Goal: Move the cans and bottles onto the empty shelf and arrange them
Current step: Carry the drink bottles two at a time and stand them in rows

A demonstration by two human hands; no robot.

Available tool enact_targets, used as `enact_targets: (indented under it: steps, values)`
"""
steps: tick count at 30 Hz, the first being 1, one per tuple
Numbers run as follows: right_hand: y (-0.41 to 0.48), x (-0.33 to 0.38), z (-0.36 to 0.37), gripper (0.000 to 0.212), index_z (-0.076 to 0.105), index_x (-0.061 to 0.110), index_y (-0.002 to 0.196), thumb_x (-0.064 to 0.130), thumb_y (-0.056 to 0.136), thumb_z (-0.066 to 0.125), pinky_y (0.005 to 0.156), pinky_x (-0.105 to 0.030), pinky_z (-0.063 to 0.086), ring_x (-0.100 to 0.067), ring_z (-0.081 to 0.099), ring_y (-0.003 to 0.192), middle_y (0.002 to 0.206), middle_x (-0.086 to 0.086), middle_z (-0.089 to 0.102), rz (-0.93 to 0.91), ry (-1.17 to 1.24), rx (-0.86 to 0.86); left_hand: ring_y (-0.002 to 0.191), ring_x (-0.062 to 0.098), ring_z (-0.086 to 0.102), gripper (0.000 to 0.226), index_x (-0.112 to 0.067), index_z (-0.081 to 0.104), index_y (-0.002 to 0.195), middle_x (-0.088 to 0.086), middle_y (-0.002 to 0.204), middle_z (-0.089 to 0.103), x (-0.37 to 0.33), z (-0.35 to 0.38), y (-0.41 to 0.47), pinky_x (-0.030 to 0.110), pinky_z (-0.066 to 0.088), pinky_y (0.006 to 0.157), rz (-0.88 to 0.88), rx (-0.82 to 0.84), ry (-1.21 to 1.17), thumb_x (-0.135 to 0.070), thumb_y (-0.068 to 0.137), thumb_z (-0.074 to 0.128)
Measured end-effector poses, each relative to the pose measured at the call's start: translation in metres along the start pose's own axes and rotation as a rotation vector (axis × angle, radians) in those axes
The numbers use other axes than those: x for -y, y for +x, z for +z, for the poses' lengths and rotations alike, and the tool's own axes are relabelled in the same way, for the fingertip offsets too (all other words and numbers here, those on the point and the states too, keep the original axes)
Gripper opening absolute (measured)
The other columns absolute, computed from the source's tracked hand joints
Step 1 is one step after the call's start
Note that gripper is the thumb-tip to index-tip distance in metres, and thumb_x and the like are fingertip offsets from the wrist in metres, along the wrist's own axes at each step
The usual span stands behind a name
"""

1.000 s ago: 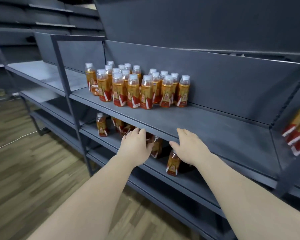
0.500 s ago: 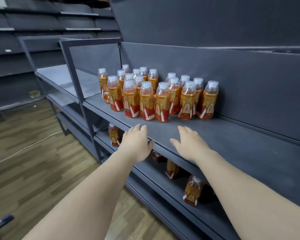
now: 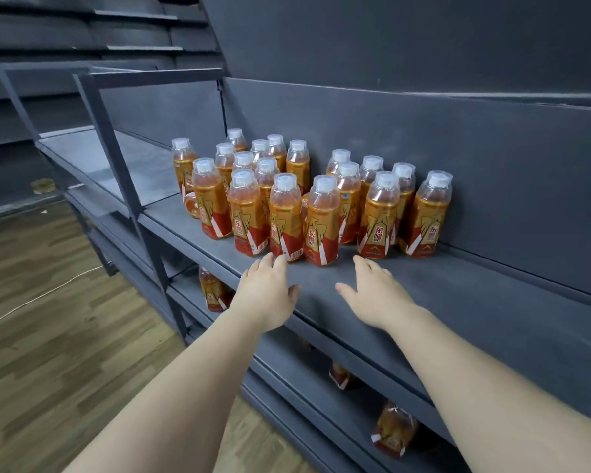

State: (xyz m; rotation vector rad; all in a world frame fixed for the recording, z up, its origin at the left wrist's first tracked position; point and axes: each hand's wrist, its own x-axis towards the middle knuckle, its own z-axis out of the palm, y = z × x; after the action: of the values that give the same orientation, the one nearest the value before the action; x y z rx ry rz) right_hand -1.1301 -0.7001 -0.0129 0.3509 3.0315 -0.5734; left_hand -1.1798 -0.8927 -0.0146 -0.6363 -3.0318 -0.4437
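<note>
Head view: capped bottles [image 3: 304, 206] of amber drink stand clustered at the back of the shelf [image 3: 492, 302]; lower bottles [image 3: 214, 291] sit one level below; left hand [image 3: 267, 291] and right hand [image 3: 372, 295], fingers straight and holding nothing, hover near the front row; bare shelf extends rightward.

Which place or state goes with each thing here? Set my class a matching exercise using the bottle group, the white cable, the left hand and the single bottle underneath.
Things
1. bottle group
2. white cable
3. left hand
4. single bottle

Places or states
A. lies on the wood floor
B. open, holding nothing
C. stands on the lower shelf
D. clustered on the upper shelf, near the back panel

Pairs: 1-D, 2-A, 3-B, 4-C
</note>
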Motion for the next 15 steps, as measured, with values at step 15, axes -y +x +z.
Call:
enact_targets:
  steps: [15]
  values:
    - [0.091,0.049,0.014,0.099,0.002,0.018,0.158,0.047,0.09,0.068,0.114,-0.046,0.034,-0.031,0.026,0.147,0.161,-0.009,0.025,0.199,0.3,-0.239,0.133,0.03,0.048,0.088,-0.016,0.007,0.158,0.008,0.155,0.035,0.038,0.003,0.109,0.043,0.045,0.106,-0.053,-0.126,-0.533,-0.035,0.095,0.065]
